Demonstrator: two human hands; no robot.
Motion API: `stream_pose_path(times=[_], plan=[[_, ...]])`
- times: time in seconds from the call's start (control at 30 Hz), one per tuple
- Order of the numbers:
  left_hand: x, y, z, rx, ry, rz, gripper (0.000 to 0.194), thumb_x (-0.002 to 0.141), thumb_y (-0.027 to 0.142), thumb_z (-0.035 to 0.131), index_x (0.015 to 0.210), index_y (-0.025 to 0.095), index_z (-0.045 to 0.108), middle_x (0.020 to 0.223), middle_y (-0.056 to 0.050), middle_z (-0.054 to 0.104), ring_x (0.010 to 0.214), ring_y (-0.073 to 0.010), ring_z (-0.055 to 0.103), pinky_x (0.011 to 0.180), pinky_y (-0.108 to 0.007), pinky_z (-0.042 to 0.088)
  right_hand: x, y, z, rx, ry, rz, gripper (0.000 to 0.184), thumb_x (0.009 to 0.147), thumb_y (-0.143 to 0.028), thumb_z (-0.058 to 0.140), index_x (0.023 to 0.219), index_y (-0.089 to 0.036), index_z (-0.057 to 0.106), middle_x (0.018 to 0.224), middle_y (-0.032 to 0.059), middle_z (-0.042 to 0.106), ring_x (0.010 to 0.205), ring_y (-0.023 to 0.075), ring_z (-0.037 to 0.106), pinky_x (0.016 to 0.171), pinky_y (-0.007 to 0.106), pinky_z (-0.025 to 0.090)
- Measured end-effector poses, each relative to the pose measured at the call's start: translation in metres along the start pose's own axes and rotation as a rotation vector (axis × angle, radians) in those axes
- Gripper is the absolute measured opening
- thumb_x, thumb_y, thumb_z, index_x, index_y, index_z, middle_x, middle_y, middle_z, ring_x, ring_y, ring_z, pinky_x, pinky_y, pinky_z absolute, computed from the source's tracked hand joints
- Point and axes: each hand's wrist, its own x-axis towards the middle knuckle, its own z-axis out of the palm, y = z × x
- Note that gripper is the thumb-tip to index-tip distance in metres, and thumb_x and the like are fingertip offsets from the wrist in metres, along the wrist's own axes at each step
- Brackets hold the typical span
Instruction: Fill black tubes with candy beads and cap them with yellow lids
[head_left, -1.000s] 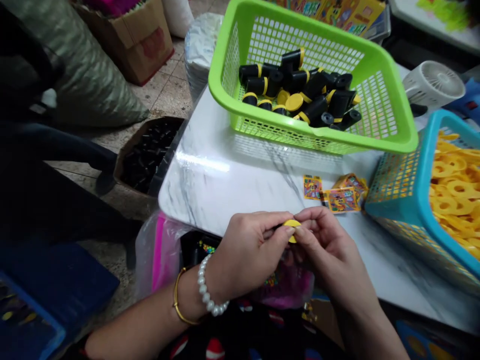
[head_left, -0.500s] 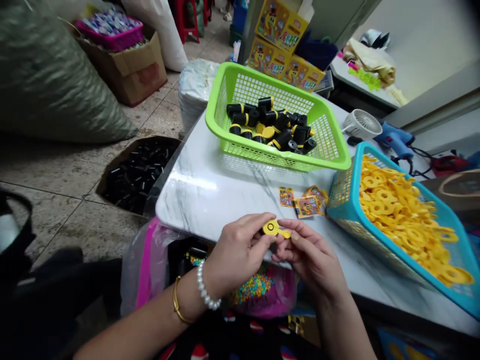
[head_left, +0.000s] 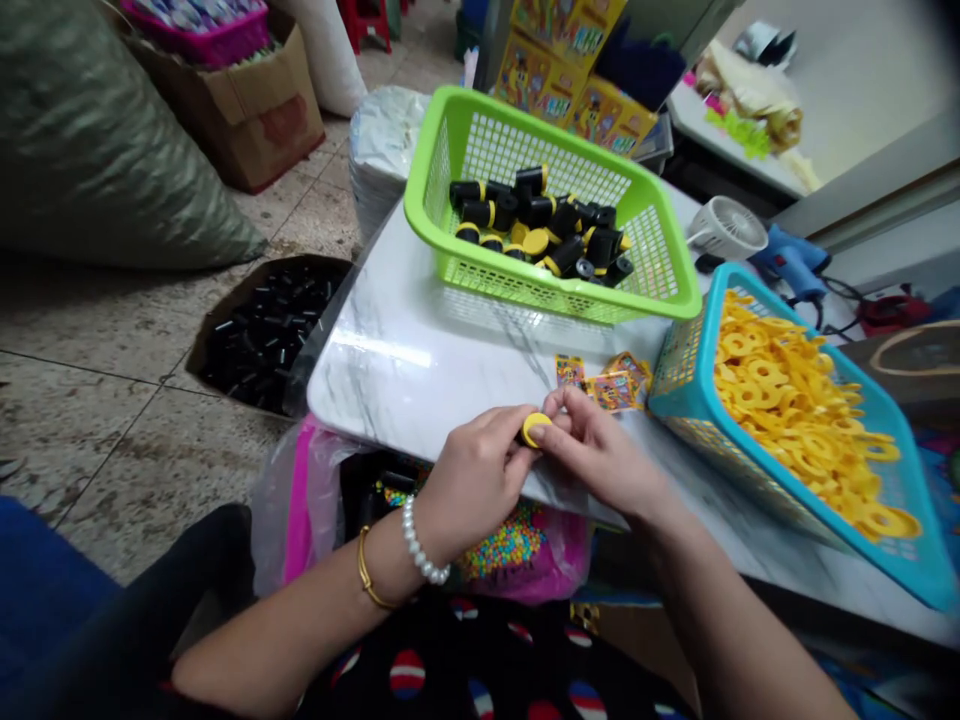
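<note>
A small black canister with a round yellow cap [head_left: 535, 429] is held over the table's near edge. My left hand [head_left: 474, 475], with a pearl bracelet at the wrist, grips the canister's body, which its fingers mostly hide. The thumb of my right hand [head_left: 604, 450] presses on the cap, and its other fingers curl behind. Below my hands, a pink tub [head_left: 571, 565] lined with clear plastic holds tiny coloured beads [head_left: 510, 543] and black canisters. Beyond them, a green basket [head_left: 551, 290] contains several black canisters with yellow caps [head_left: 478, 213].
At the right stands a blue basket [head_left: 697, 385] full of yellow ring-shaped caps [head_left: 795, 400]. Printed sachets [head_left: 611, 390] lie on the marble-patterned table [head_left: 390, 370]. A white fan [head_left: 727, 232] and a blue heat gun [head_left: 791, 268] sit behind. Black tubes [head_left: 266, 320] fill a floor container.
The yellow cap's ring-and-tab shape has given way to a plain round top. My right hand has moved left and up, bringing its thumb onto the cap. The view has shifted slightly.
</note>
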Motion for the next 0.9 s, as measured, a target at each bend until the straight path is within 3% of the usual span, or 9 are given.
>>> stream_pose_path(times=[0.13,0.23,0.33,0.47,0.57,0.67,0.73,0.8,0.9], plan=[[-0.001,0.004,-0.003,0.015,0.01,-0.024,0.028,0.082,0.007,0.058,0.108,0.017,0.064,0.102,-0.007,0.07,0.09,-0.0187,0.065,0.085,-0.036,0.055,-0.014,0.006,0.01,-0.054,0.069,-0.122,0.031,0.089,-0.047,0.055,0.105,-0.022,0.044,0.058,-0.0096,0.046,0.045,0.0083,0.044,0.045,0.02,0.039],[-0.002,0.007,-0.006,0.018,0.047,-0.015,0.036,0.078,0.003,0.057,0.109,0.018,0.064,0.103,-0.007,0.07,0.092,-0.0193,0.066,0.084,-0.035,0.056,-0.019,-0.002,0.017,-0.39,0.222,-0.274,0.029,0.084,-0.039,0.063,0.103,-0.021,0.052,0.065,-0.0053,0.051,0.055,0.0101,0.048,0.052,0.022,0.037],[-0.004,0.008,-0.006,0.03,0.085,-0.031,0.042,0.072,-0.002,0.051,0.105,0.019,0.066,0.099,-0.006,0.072,0.09,-0.0197,0.067,0.083,-0.034,0.056,-0.02,-0.014,0.024,-0.761,0.312,-0.372,0.015,0.08,-0.028,0.063,0.089,-0.019,0.056,0.068,-0.0014,0.056,0.06,0.0123,0.051,0.057,0.024,0.037],[-0.002,0.003,-0.002,0.012,0.135,-0.098,0.038,0.076,0.01,0.057,0.113,0.018,0.059,0.093,-0.005,0.072,0.075,-0.0191,0.07,0.071,-0.033,0.06,-0.007,-0.043,0.017,-0.967,0.391,-0.44,0.011,0.075,-0.026,0.062,0.08,-0.019,0.055,0.065,-0.0001,0.059,0.058,0.0135,0.054,0.055,0.024,0.036],[0.001,-0.002,0.001,-0.014,0.178,-0.131,0.066,0.077,0.026,0.067,0.136,0.015,0.038,0.095,-0.008,0.071,0.069,-0.0194,0.071,0.07,-0.035,0.061,0.004,-0.081,-0.007,-0.919,0.634,-0.611,0.027,0.081,-0.033,0.062,0.101,-0.016,0.058,0.072,0.0017,0.065,0.061,0.0143,0.058,0.06,0.025,0.041],[0.002,-0.002,0.001,-0.098,0.157,-0.191,0.07,0.078,0.032,0.067,0.138,0.018,0.034,0.122,-0.016,0.062,0.074,-0.0188,0.071,0.068,-0.034,0.062,0.004,-0.11,-0.047,-0.819,0.751,-0.699,0.05,0.081,-0.036,0.066,0.125,-0.016,0.052,0.079,0.0014,0.07,0.064,0.0134,0.062,0.065,0.025,0.046],[0.001,0.001,-0.003,-0.244,0.104,-0.277,0.068,0.08,0.036,0.065,0.138,0.018,0.034,0.128,-0.017,0.057,0.071,-0.0175,0.071,0.059,-0.032,0.062,0.0,-0.114,-0.08,-0.828,0.855,-0.629,0.031,0.082,-0.031,0.064,0.109,-0.016,0.064,0.076,0.0017,0.07,0.069,0.0143,0.065,0.071,0.027,0.047],[-0.001,0.005,-0.01,-0.44,0.049,-0.338,0.068,0.083,0.038,0.063,0.14,0.018,0.031,0.116,-0.015,0.062,0.067,-0.0158,0.069,0.056,-0.031,0.062,-0.002,-0.105,-0.115,-0.857,0.971,-0.477,0.014,0.079,-0.026,0.064,0.077,-0.013,0.069,0.071,0.0034,0.068,0.083,0.0197,0.067,0.077,0.032,0.045],[0.0,0.005,-0.02,-0.705,-0.012,-0.317,0.067,0.083,0.034,0.065,0.138,0.018,0.03,0.107,-0.011,0.065,0.064,-0.0125,0.067,0.065,-0.031,0.062,0.003,-0.077,-0.162,-0.751,0.857,-0.328,0.022,0.068,-0.017,0.071,0.049,-0.013,0.059,0.066,0.0052,0.066,0.107,0.0319,0.062,0.08,0.038,0.044]])
